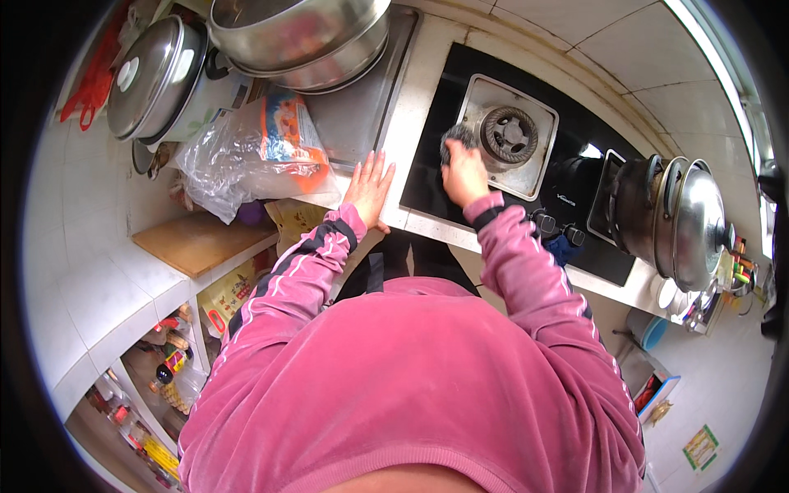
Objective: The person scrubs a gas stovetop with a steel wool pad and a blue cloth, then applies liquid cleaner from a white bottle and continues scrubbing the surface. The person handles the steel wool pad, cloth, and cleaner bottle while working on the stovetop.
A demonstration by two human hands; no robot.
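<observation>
My right hand grips a steel wool scrubber. The scrubber rests at the left edge of the square metal drip tray, beside the round burner. That burner is part of a black glass gas cooktop, which has two control knobs along its front edge. Flat on the pale counter strip, left of the cooktop, lies my left hand, fingers spread and holding nothing. Its thumb reaches the counter's front edge.
A steamer pot with a steel lid stands over the right burner. Left are large steel pans, a crumpled plastic bag, a lidded pot and a wooden board. A dark blue cloth hangs by the knobs.
</observation>
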